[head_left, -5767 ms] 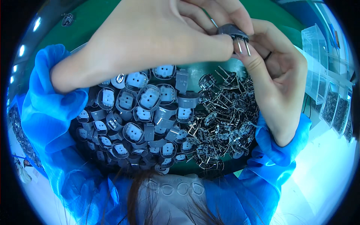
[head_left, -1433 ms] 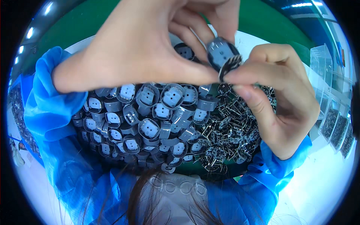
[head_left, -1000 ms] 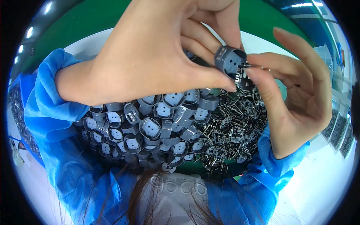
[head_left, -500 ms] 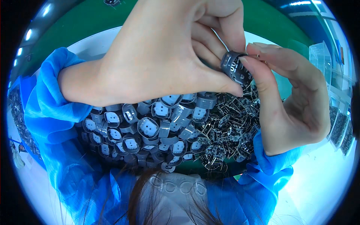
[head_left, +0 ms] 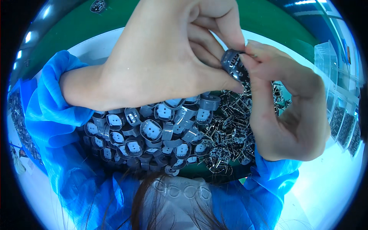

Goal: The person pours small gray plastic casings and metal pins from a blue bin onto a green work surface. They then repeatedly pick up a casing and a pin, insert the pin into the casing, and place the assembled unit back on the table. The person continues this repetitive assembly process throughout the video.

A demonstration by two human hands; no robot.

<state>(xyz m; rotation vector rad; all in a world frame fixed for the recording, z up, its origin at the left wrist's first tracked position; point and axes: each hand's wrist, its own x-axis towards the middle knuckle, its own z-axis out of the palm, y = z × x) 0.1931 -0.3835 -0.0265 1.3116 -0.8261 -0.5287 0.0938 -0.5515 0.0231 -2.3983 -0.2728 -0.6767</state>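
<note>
A green surface (head_left: 268,19) is stretching across the back. From the left, grey housings (head_left: 151,130) are lying heaped below the left hand (head_left: 161,61); its thumb and fingers are gripping a dark grey shell (head_left: 228,60), raised above tangled pronged parts (head_left: 230,132). The right hand (head_left: 289,96) is pinching a dark plate (head_left: 238,73) at the shell's mouth, and clear trays (head_left: 326,69) are standing far right.

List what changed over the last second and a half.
The right hand has brought the small circuit board, tilted earlier, across the mouth of the grey case. Another board has come into view on the green surface and slid left. The left hand keeps its hold on the case; the case pile and loose-board pile look unchanged.
</note>
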